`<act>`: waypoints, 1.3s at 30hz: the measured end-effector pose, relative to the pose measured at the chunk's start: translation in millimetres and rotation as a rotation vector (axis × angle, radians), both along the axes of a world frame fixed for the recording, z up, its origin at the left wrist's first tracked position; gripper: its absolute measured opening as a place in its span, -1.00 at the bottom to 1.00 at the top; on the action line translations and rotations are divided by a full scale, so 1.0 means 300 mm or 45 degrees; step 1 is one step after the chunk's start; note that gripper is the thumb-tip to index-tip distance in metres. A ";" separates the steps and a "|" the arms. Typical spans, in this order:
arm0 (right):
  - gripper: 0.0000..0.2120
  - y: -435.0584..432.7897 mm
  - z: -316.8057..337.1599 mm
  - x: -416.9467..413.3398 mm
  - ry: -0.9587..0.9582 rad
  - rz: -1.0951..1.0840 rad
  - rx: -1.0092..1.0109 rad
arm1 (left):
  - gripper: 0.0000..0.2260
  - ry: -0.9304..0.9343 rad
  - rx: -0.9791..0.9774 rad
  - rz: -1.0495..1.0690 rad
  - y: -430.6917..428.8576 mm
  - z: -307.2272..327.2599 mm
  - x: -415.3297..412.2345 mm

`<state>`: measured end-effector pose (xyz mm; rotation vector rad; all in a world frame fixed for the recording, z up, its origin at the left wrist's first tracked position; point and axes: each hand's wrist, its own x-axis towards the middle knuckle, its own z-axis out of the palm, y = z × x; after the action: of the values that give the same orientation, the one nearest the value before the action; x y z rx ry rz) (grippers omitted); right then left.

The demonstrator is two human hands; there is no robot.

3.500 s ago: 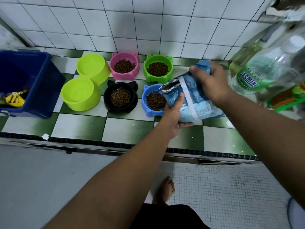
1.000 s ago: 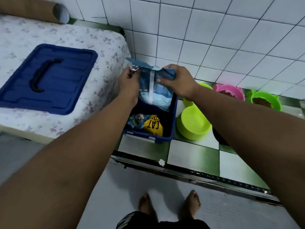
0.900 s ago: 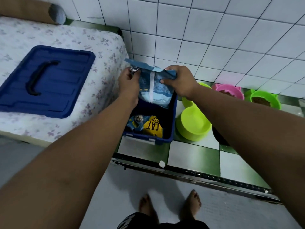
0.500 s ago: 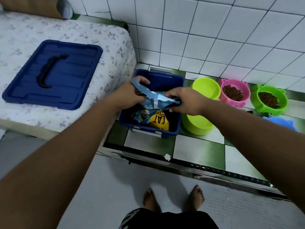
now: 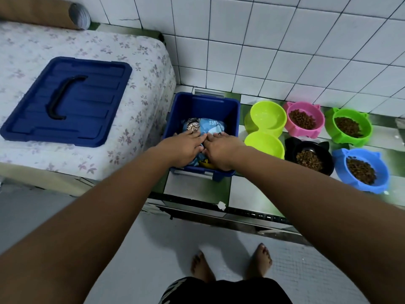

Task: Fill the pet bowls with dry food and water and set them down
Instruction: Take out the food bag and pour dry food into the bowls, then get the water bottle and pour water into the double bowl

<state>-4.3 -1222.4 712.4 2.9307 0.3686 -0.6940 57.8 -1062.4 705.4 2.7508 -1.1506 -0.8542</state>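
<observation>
The light-blue food bag (image 5: 208, 127) lies inside the dark blue bin (image 5: 221, 106) on the tiled ledge. My left hand (image 5: 184, 148) and my right hand (image 5: 219, 150) both press down on the bag with flat fingers, side by side. To the right, the pink bowl (image 5: 303, 121), green bowl (image 5: 348, 127), black bowl (image 5: 309, 159) and blue bowl (image 5: 360, 170) each hold brown kibble. The lime double bowl (image 5: 266, 130) has nothing visible in either cup.
The bin's dark blue lid (image 5: 68, 102) lies on a floral mattress (image 5: 140, 69) at the left. A white tiled wall (image 5: 285, 40) backs the green-and-white ledge (image 5: 197, 189). My bare feet (image 5: 232, 266) stand on the grey floor below.
The bag has gone from the blue bowl across to the bin and down into it. Both hands have changed from gripping its top to pressing flat on it.
</observation>
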 end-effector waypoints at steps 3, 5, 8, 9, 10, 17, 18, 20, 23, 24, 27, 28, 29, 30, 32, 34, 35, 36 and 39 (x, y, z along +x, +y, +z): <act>-0.44 0.024 -0.017 0.024 0.074 -0.018 -0.041 | -0.46 0.050 0.185 0.004 -0.033 0.005 0.006; -0.45 0.035 -0.017 0.033 0.116 -0.062 -0.036 | -0.46 0.073 0.219 0.027 -0.044 0.005 0.014; -0.56 0.045 0.011 0.036 0.047 -0.201 0.157 | -0.52 0.091 0.044 0.124 -0.042 0.029 0.012; -0.59 0.042 0.021 0.032 -0.025 -0.291 0.276 | -0.56 0.101 -0.066 0.181 -0.042 0.047 0.008; -0.59 0.035 0.031 0.024 -0.105 -0.377 0.399 | -0.61 0.116 -0.156 0.226 -0.042 0.067 0.006; -0.81 -0.059 0.090 -0.047 -0.479 -0.525 0.929 | -0.63 0.096 -0.254 0.305 -0.087 0.217 0.006; -0.83 -0.071 0.103 -0.059 -0.522 -0.544 0.972 | -0.56 0.023 -0.253 0.309 -0.105 0.230 0.000; -0.87 -0.102 0.121 -0.084 -0.598 -0.589 1.038 | -0.56 -0.126 -0.259 0.241 -0.154 0.255 -0.025; -0.87 -0.171 0.134 -0.130 -0.655 -0.633 1.110 | -0.82 -0.193 -0.442 0.154 -0.251 0.282 -0.086; -0.87 -0.201 0.140 -0.152 -0.667 -0.654 1.118 | -0.87 -0.182 -0.510 0.155 -0.290 0.293 -0.114; -0.90 -0.329 0.150 -0.240 -0.763 -0.748 1.111 | -0.84 -0.140 -0.662 0.200 -0.425 0.308 -0.202; -0.91 -0.381 0.161 -0.282 -0.795 -0.796 1.099 | -0.77 -0.118 -0.689 0.235 -0.476 0.302 -0.226; -0.91 -0.443 0.160 -0.321 -0.833 -0.836 1.098 | -0.72 -0.092 -0.715 0.256 -0.526 0.296 -0.252; -0.91 -0.503 0.171 -0.369 -0.860 -0.866 1.093 | -0.70 -0.082 -0.742 0.262 -0.581 0.293 -0.286; -0.95 -0.636 0.187 -0.468 -0.913 -0.904 1.077 | -0.71 -0.076 -0.790 0.238 -0.701 0.293 -0.362; -0.98 -0.770 0.201 -0.581 -0.953 -0.948 1.045 | -0.74 -0.058 -0.830 0.200 -0.837 0.299 -0.457; -0.98 -0.831 0.203 -0.633 -0.976 -0.964 1.039 | -0.78 -0.062 -0.834 0.179 -0.899 0.302 -0.501; -0.96 -0.883 0.207 -0.682 -0.986 -0.989 1.030 | -0.81 -0.073 -0.846 0.154 -0.957 0.303 -0.538; -0.93 -1.065 0.221 -0.847 -1.014 -1.067 0.998 | -0.80 -0.057 -0.884 0.095 -1.156 0.285 -0.643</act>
<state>-258.2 -1542.0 778.6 3.6600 -0.8911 0.8312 -135.3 -1409.0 790.8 2.2208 -1.0768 -0.2947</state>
